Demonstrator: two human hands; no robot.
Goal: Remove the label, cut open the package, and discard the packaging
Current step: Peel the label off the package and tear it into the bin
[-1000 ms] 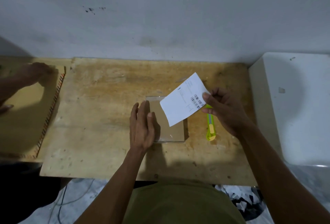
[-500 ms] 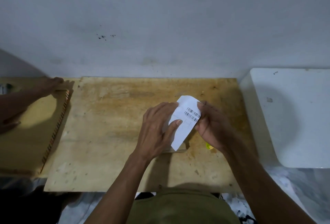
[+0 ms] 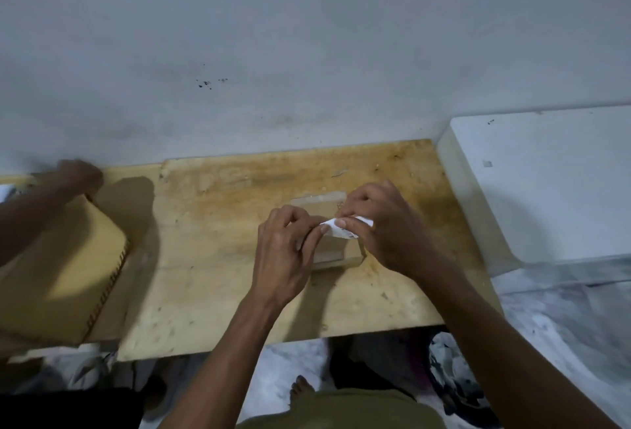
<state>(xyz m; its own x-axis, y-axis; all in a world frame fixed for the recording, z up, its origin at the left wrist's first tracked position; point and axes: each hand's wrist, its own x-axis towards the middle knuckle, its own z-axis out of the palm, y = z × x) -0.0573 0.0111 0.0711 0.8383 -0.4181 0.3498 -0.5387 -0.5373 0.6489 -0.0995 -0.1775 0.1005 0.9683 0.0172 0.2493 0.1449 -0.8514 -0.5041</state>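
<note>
A flat brown cardboard package (image 3: pixel 336 251) lies on the wooden table (image 3: pixel 218 258), mostly covered by my hands. Above it I hold the peeled white label (image 3: pixel 345 227), now folded into a small crumpled wad. My left hand (image 3: pixel 285 254) pinches its left end with thumb and forefinger. My right hand (image 3: pixel 386 227) grips its right end. The yellow-green cutter seen earlier is hidden behind my right hand.
Another person's arm and hand (image 3: pixel 73 177) rest on a yellow-brown sheet with a toothed edge (image 3: pixel 61 268) at the table's left. A white box (image 3: pixel 546 182) stands against the wall at the right. A black-and-white bag (image 3: pixel 454 374) lies on the floor below the table edge.
The label came free in my right hand, my left hand left the package and joined it, and both hands have folded the label down to a small wad.
</note>
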